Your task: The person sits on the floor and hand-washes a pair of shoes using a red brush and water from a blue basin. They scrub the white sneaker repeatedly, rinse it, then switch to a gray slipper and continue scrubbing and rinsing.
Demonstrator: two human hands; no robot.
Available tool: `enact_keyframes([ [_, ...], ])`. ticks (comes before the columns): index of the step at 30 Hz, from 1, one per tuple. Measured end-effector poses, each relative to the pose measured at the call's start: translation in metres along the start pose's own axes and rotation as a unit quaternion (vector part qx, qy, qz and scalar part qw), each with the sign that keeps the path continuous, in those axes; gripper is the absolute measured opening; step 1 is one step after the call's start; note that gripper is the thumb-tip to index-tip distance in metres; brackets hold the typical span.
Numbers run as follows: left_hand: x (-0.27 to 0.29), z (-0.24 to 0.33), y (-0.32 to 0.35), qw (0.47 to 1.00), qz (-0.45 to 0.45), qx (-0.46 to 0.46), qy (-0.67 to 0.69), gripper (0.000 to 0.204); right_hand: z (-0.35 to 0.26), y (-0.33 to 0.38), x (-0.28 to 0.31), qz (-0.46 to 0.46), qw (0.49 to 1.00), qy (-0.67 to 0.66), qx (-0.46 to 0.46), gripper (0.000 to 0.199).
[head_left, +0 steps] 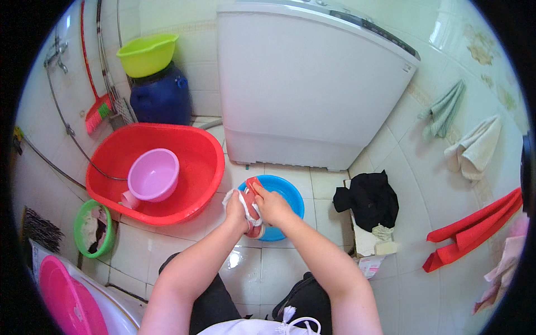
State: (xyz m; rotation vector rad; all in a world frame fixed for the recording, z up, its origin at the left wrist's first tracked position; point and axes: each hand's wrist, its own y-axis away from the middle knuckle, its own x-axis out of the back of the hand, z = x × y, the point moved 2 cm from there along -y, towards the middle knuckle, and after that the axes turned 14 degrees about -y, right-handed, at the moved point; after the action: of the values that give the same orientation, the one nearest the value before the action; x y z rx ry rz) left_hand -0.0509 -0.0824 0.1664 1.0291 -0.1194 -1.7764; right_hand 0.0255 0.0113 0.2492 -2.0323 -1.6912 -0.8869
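Floor tiles (326,184) and a blue basin (289,192) are seen beneath left fingers (235,203) and right fingers (261,192), curled around a red-and-white item (253,209).

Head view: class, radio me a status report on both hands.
Left hand gripping, right hand touching red-and-white item, kind unclear. Item over left side of round blue plastic basin. No obstruction visible.

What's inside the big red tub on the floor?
A lilac bowl, a small pale-pink thing beside it, and part of a grey hose. What's under the bowl is covered, so it cannot be seen.
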Motion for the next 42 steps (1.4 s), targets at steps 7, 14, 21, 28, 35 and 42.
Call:
enact_keyframes([
  [7,-0.007,0.009,-0.024,0.994,0.044,0.051,0.088,0.053,-0.007,0.006,-0.021,0.003,0.997,0.066,0.042,0.048],
  [14,-0.014,0.0,-0.033,0.996,0.048,0.024,0.077,0.053,-0.004,-0.023,-0.01,-0.004,0.998,0.043,0.046,0.052],
  [21,-0.015,-0.004,-0.038,0.996,0.046,0.027,0.073,0.057,-0.005,-0.038,-0.005,-0.062,0.995,0.021,-0.069,0.049],
  [28,-0.014,-0.008,-0.054,0.996,0.057,0.031,0.066,0.052,0.032,-0.052,-0.019,0.032,0.999,-0.018,-0.021,0.052],
  [35,-0.013,-0.013,-0.063,0.996,0.055,0.061,0.041,0.053,0.037,-0.052,-0.02,0.001,0.993,-0.07,-0.093,0.049],
  [42,-0.01,-0.014,-0.066,0.996,0.046,0.063,0.042,0.056,0.033,-0.054,-0.018,0.043,0.995,-0.066,-0.059,0.05],
])
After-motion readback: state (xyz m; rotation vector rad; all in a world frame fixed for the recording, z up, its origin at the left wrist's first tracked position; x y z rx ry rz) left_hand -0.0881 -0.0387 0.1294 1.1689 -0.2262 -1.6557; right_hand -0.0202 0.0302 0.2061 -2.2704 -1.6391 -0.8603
